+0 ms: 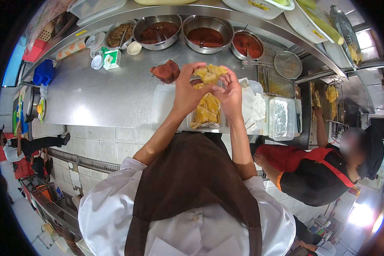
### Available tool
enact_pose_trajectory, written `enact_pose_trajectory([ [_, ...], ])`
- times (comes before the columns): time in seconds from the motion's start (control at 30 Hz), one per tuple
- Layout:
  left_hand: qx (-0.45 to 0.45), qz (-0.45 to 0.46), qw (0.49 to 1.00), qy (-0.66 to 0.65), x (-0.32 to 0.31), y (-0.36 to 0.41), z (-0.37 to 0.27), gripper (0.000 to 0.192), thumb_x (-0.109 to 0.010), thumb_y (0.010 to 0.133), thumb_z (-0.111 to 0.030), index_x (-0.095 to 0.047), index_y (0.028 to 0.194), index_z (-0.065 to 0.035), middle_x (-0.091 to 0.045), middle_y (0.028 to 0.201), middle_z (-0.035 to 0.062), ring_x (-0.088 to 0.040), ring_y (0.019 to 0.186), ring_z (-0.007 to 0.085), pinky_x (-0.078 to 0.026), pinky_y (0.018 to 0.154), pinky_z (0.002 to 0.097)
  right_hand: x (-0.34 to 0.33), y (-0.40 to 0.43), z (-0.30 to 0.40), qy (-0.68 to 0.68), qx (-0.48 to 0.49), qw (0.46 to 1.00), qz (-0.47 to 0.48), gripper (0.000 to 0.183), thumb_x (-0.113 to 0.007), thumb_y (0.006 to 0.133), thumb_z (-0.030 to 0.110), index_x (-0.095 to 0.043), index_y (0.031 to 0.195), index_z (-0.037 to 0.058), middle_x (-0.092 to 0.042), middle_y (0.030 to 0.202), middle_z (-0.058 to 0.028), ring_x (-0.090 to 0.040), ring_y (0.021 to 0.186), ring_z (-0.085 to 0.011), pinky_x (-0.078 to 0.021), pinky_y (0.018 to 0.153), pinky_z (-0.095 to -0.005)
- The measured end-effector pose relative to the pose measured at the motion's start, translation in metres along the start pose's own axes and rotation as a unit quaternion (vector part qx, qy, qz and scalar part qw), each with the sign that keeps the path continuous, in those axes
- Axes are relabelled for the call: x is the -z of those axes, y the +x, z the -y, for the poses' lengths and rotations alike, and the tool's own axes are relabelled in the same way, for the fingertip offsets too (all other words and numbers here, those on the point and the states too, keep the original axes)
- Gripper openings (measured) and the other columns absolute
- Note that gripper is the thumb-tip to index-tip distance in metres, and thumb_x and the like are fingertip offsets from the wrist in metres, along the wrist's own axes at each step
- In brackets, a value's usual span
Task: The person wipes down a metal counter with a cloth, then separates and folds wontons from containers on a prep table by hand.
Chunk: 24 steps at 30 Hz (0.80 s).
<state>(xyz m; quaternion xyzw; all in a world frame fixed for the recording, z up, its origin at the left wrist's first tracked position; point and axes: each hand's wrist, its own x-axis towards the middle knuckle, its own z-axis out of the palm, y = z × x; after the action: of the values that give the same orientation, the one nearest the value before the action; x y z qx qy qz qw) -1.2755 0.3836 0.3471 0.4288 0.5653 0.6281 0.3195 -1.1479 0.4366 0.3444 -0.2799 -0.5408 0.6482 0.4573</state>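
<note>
My left hand (189,88) and my right hand (229,92) hold a yellow, crinkled piece of food (209,73) between their fingertips, one at each side. Whether it is dough or something else I cannot tell. Just below lies a plastic tray (223,123) with several similar yellow folded pieces (207,112) on paper; my wrists flank it. Left of this tray sits another translucent plastic tray (163,102), partly behind my left forearm. A crumpled dark red cloth (166,71) rests on the steel counter beyond it. White crumpled paper (252,105) fills a container to the right of my right hand.
Steel bowls of red sauce (158,32) (208,35) and a smaller sauce pan (248,44) line the back, under a steel shelf (211,12). A mesh strainer (288,65) lies over a wire rack (280,84). A co-worker (313,172) stands close on the right, by a fry basket (334,99).
</note>
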Motion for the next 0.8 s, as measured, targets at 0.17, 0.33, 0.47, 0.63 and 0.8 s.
enact_pose_trajectory([
  [0.17,-0.059,0.095,0.993,-0.048,0.007,0.003,0.003,0.049,-0.067,0.084,0.001,-0.052,0.131,-0.0012,-0.053,0.131,0.0082,-0.052,0.122,0.0198,-0.050,0.096,0.0322,-0.002,0.001,0.012,-0.037,0.011,0.999,-0.030,0.063,-0.075,0.074,-0.004,-0.045,0.130,0.0024,-0.061,0.113,-0.0086,-0.060,0.105,-0.0184,-0.0495,0.085,-0.0300],
  [0.33,0.030,0.117,0.988,-0.098,0.010,0.009,0.002,0.043,-0.067,0.085,-0.001,-0.056,0.127,0.0016,-0.059,0.124,0.0095,-0.057,0.113,0.0172,-0.051,0.091,0.0296,0.012,0.006,0.005,-0.114,0.022,0.993,-0.003,0.059,-0.076,0.073,-0.004,-0.050,0.126,0.0024,-0.063,0.106,-0.0062,-0.062,0.101,-0.0170,-0.0485,0.084,-0.0279],
  [0.47,0.006,0.112,0.987,-0.112,0.011,0.012,0.008,0.041,-0.069,0.085,-0.003,-0.057,0.124,0.0024,-0.064,0.114,0.0088,-0.061,0.103,0.0140,-0.052,0.086,0.0279,0.000,0.002,0.016,-0.007,0.023,1.000,-0.017,0.049,-0.074,0.074,-0.005,-0.056,0.119,0.0027,-0.064,0.103,-0.0059,-0.061,0.100,-0.0155,-0.0479,0.084,-0.0261],
  [0.63,0.012,0.153,0.984,-0.088,0.013,0.010,0.010,0.040,-0.068,0.086,-0.003,-0.058,0.124,0.0018,-0.064,0.112,0.0082,-0.061,0.101,0.0135,-0.050,0.087,0.0275,0.008,0.002,0.017,-0.031,0.001,0.998,0.046,0.046,-0.073,0.073,-0.007,-0.057,0.115,0.0027,-0.062,0.109,-0.0062,-0.060,0.104,-0.0152,-0.0492,0.084,-0.0268],
  [0.8,0.000,0.143,0.984,-0.108,0.011,0.004,0.002,0.040,-0.064,0.088,0.000,-0.056,0.127,0.0015,-0.063,0.116,0.0085,-0.059,0.105,0.0136,-0.049,0.090,0.0276,0.012,0.004,0.018,-0.027,0.008,0.999,0.039,0.046,-0.070,0.073,-0.012,-0.056,0.114,0.0020,-0.061,0.112,-0.0072,-0.059,0.108,-0.0164,-0.0518,0.086,-0.0285],
])
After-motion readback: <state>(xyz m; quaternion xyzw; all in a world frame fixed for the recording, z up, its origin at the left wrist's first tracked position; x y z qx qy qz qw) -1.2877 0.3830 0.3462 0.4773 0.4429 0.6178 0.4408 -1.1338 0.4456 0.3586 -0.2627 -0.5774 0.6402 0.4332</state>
